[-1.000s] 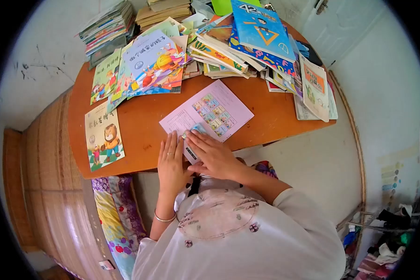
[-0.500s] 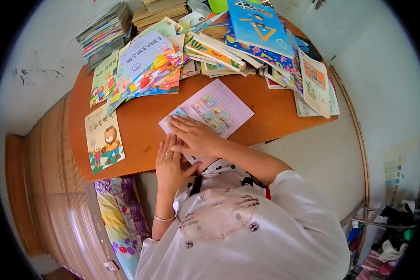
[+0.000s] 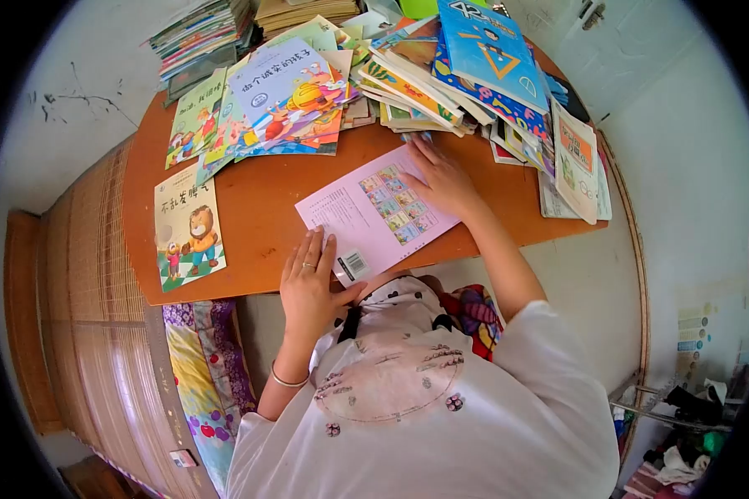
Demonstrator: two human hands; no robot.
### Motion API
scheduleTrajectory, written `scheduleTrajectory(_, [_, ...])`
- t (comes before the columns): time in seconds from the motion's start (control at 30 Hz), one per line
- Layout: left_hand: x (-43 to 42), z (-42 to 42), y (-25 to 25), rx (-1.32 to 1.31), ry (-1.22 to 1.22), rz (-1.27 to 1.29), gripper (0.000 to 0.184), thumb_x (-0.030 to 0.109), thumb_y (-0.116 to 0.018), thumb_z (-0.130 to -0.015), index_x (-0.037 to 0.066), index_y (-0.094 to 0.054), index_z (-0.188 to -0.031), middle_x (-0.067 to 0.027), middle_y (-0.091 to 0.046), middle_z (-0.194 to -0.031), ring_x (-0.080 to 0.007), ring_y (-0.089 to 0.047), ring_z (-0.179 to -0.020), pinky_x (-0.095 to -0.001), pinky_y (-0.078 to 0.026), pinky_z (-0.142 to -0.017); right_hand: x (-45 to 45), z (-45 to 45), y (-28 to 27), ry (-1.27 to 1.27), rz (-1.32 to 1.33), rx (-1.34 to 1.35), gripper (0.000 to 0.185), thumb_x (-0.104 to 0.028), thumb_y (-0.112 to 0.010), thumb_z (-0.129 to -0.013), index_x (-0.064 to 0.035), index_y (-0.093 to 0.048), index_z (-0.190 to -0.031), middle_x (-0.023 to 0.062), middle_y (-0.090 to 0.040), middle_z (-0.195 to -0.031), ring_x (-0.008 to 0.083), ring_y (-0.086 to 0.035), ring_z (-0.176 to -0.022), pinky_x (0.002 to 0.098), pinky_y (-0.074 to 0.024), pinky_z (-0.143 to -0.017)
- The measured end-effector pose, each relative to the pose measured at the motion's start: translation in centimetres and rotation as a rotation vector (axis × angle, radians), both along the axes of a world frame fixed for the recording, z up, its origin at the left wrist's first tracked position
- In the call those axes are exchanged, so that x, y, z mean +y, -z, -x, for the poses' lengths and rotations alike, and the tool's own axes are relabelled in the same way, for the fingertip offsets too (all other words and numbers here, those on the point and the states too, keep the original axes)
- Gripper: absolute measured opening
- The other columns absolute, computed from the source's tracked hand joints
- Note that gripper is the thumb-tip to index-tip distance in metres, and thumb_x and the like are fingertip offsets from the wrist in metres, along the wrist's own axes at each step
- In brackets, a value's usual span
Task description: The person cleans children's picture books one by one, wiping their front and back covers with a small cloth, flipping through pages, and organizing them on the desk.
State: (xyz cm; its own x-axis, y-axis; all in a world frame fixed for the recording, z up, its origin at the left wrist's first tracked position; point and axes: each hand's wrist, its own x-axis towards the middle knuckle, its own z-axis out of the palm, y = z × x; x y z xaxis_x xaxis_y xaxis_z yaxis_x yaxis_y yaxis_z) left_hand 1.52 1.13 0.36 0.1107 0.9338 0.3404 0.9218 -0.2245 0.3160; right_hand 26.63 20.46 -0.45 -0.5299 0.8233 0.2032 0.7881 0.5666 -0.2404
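A pink booklet (image 3: 349,204) lies slanted near the front edge of the wooden table, its printed side up. It shows a grid of small coloured pictures, lines of text and a barcode. My left hand (image 3: 310,279), wearing a ring and a bracelet, rests with fingers extended at the booklet's lower left edge. Across the upper right part of the same booklet, my right hand (image 3: 443,179) lies flat with its fingers stretched toward the far edge. Neither hand grips anything.
A lion picture book (image 3: 193,229) lies on the table (image 3: 258,224) at left. Behind it are overlapping picture books (image 3: 279,91). A loose book heap (image 3: 491,58) fills the back, and further books (image 3: 576,162) lie at the right edge. A patterned cushion (image 3: 208,374) is below the table.
My right hand has slid from beside my left hand to the booklet's upper right. The barcode and text, covered before, now show. My left hand stays near the lower left edge.
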Motion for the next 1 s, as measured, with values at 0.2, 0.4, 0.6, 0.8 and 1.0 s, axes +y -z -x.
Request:
scheduleTrajectory(0.2, [0.0, 0.0, 0.2, 0.009, 0.01, -0.018, 0.08, 0.045, -0.081, -0.067, 0.001, -0.058, -0.13, -0.0195, -0.051, -0.144, -0.0348, -0.048, -0.134, -0.0474, -0.039, -0.109, -11.6, -5.3, -1.2, 0.034, -0.014, 0.024, 0.073, -0.043, -0.058, -0.095, 0.002, -0.036, -0.147, 0.0172, -0.029, -0.158, 0.0364, -0.032, -0.144, 0.0476, -0.0338, -0.113])
scheduleTrajectory(0.4, [0.3, 0.1, -0.6, 0.028, 0.073, 0.012, 0.077, 0.043, -0.077, -0.074, -0.002, -0.055, -0.133, -0.0226, -0.047, -0.146, -0.0371, -0.045, -0.136, -0.0489, -0.035, -0.112, -13.8, -4.8, -1.4, 0.068, -0.016, 0.06, 0.074, -0.043, -0.06, -0.094, 0.0036, -0.036, -0.147, 0.0209, -0.03, -0.157, 0.0384, -0.031, -0.144, 0.0476, -0.0309, -0.115])
scheduleTrajectory(0.6, [1.7, 1.4, -0.5, -0.013, 0.186, 0.024, 0.076, 0.043, -0.075, -0.079, -0.004, -0.053, -0.133, -0.0247, -0.045, -0.146, -0.0387, -0.041, -0.138, -0.0492, -0.031, -0.115, -3.0, -0.6, 0.0, 0.12, -0.063, -0.014, 0.081, -0.055, -0.051, -0.095, 0.0053, -0.035, -0.147, 0.0217, -0.03, -0.156, 0.0359, -0.029, -0.145, 0.0455, -0.0248, -0.119])
scheduleTrajectory(0.8, [1.8, 1.5, -0.1, -0.007, 0.188, 0.005, 0.079, 0.042, -0.076, -0.079, -0.006, -0.049, -0.136, -0.0255, -0.043, -0.148, -0.0392, -0.04, -0.139, -0.0484, -0.032, -0.115, -1.5, 9.4, 0.8, -0.132, 0.039, 0.049, 0.084, -0.061, -0.042, -0.096, 0.0041, -0.034, -0.148, 0.0209, -0.032, -0.156, 0.0332, -0.029, -0.146, 0.0417, -0.0234, -0.12])
scheduleTrajectory(1.0, [0.9, 1.2, 0.8, -0.226, 0.07, 0.032, 0.105, 0.042, -0.084, -0.072, -0.009, -0.027, -0.145, -0.0318, -0.03, -0.151, -0.0488, -0.037, -0.136, -0.0475, -0.035, -0.111, -4.3, 13.4, -0.1, -0.564, 0.234, 0.256, 0.069, -0.05, -0.041, -0.101, 0.0003, -0.035, -0.149, 0.0186, -0.038, -0.153, 0.0307, -0.034, -0.143, 0.0403, -0.026, -0.119])
